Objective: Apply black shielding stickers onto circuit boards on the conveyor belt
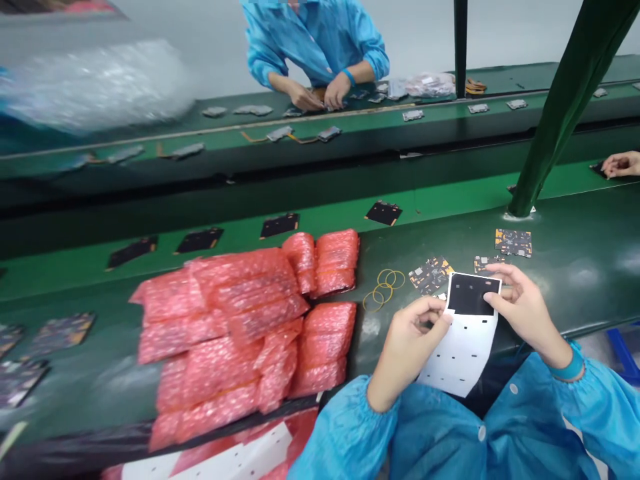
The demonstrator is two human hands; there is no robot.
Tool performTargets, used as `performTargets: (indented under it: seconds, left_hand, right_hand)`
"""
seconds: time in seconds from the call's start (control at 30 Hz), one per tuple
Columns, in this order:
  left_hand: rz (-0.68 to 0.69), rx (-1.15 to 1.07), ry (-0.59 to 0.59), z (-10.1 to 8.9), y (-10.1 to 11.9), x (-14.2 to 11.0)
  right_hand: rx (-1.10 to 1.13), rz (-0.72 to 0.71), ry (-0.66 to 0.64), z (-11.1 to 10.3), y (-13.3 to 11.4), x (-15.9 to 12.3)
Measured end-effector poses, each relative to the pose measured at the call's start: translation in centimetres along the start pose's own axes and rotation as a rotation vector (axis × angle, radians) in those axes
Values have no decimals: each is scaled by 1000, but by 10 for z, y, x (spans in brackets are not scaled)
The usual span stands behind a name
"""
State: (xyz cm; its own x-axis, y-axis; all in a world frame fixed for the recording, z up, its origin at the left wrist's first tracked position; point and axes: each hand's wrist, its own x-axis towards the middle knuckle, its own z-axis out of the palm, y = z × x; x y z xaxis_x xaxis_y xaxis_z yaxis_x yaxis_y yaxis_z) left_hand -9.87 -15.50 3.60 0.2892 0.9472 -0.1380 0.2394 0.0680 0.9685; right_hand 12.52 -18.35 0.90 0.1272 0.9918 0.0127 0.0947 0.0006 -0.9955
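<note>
A white backing sheet with small dark cutouts hangs in front of me, and a black adhesive sticker covers its top part. My left hand pinches the sheet's left edge near the sticker's lower corner. At the sticker's right side, my right hand has its thumb on the black face and its fingers behind the edge. Just beyond the sheet lie circuit boards, one of them partly covered by the sheet and my fingers. Another circuit board rests farther back on the right.
Red bubble-wrap packs are piled to the left, beside yellow rubber bands. Black-covered boards sit along the green conveyor belt. A green post rises at right. A co-worker handles parts opposite; another person's hand touches a board.
</note>
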Motion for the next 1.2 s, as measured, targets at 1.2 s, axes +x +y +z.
performTargets:
  seconds: [1.2]
  left_hand:
    - [458,374,76,9,17,-21]
  right_hand:
    - [-374,-324,-98,24,-46,-18]
